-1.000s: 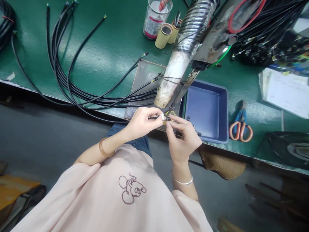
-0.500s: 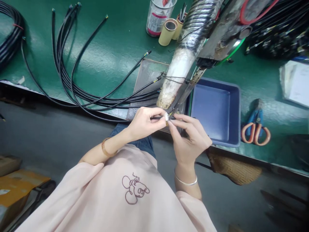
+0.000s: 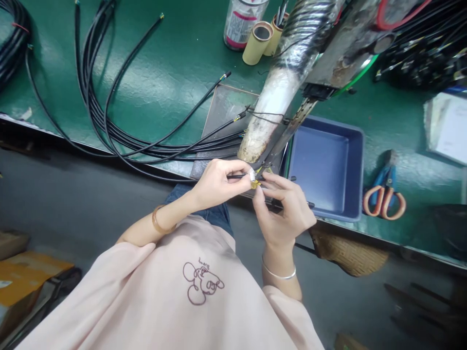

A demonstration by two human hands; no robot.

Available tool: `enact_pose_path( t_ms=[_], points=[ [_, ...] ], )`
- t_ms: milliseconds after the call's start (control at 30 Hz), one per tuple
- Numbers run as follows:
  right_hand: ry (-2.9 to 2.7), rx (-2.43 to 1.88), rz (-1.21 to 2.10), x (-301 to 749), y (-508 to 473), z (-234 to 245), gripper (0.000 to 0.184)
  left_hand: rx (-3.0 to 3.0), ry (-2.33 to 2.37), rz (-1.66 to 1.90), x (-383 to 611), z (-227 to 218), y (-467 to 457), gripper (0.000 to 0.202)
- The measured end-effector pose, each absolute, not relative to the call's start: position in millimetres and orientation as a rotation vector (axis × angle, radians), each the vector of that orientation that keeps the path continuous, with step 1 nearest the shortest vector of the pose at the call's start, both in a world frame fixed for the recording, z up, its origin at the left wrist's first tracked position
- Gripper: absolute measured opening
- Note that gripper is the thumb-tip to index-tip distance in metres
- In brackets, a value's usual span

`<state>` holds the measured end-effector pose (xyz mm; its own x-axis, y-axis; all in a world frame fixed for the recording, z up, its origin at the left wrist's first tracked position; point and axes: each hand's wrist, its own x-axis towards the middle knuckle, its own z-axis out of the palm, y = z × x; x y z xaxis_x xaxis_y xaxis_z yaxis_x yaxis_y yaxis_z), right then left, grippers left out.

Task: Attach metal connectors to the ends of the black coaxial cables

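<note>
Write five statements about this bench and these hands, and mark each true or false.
1. The left hand holds a black cable between thumb and finger. True.
2. The orange-handled pliers lie inside the blue tray. False: the pliers lie on the green bench, beside the blue tray.
3. A silver bangle is worn on the right arm. True.
4. The right hand rests on the papers. False: the right hand is close to the left hand's fingertips.
5. The cable coil at upper left has a red tie. True.
</note>
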<state>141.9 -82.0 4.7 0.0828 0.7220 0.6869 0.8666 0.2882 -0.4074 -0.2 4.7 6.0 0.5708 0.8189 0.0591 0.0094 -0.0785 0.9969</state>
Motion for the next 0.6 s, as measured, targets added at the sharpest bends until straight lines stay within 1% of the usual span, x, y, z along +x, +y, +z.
enact_pose_path(
  t_ms=[167, 267, 367, 433, 500, 600],
  points=[
    [-1.771, -1.465, -0.158, 146, -87, -1, 0.015, 1.526, 0.737, 0.677, -4, 1, 5, 0.015],
    [-1.559, -1.496, -0.098, 149, -95, -2, 0.01, 1.577, 0.751, 0.676, -5, 3, 4, 0.013],
    [-1.409, -1.571, -0.069, 152, -100, 4, 0.011, 1.636, 0.746, 0.684, -6, 8, -1, 0.013],
    [-1.456, -1.657, 0.077, 153, -100, 11, 0.011, 1.686, 0.722, 0.688, -9, 10, -4, 0.015],
    [-1.465, -1.704, 0.302, 153, -97, 16, 0.011, 1.751, 0.709, 0.719, -13, 10, -7, 0.014],
    [-1.349, -1.666, 0.56, 153, -91, 18, 0.014, 1.838, 0.691, 0.837, -20, 8, -9, 0.013]
  ],
)
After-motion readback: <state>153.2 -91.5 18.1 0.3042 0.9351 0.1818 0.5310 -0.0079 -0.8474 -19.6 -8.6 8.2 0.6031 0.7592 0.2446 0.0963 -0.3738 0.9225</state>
